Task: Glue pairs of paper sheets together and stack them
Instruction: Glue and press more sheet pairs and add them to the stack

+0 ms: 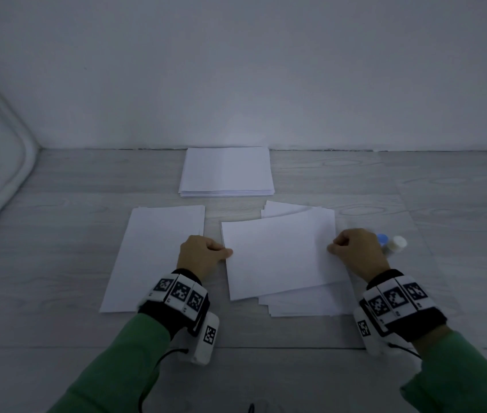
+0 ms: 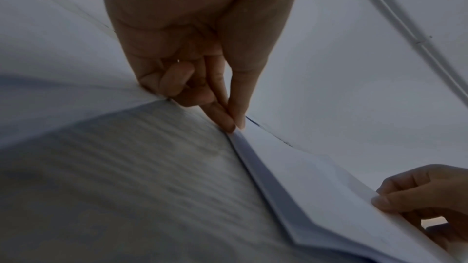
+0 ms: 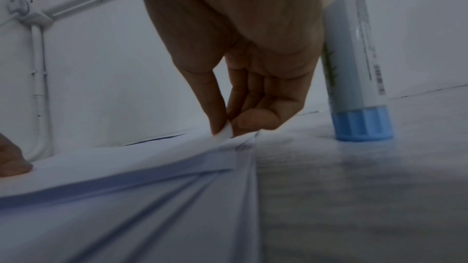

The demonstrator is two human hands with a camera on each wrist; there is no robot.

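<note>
A white paper sheet (image 1: 281,254) hangs a little above the right-hand pile of sheets (image 1: 304,302), turned slightly askew. My left hand (image 1: 203,253) pinches its left edge between thumb and forefinger, seen close in the left wrist view (image 2: 234,125). My right hand (image 1: 355,251) pinches the right edge (image 3: 224,131). A second spread of white paper (image 1: 155,257) lies flat to the left. A neat stack of sheets (image 1: 226,172) sits at the back by the wall. A glue stick (image 1: 392,244) with a blue base (image 3: 362,125) stands just right of my right hand.
The grey wood-grain table (image 1: 57,189) meets a white wall (image 1: 236,70) at the back. A white pipe (image 1: 4,129) runs down the left side. A cable (image 1: 152,371) trails from my left wrist band.
</note>
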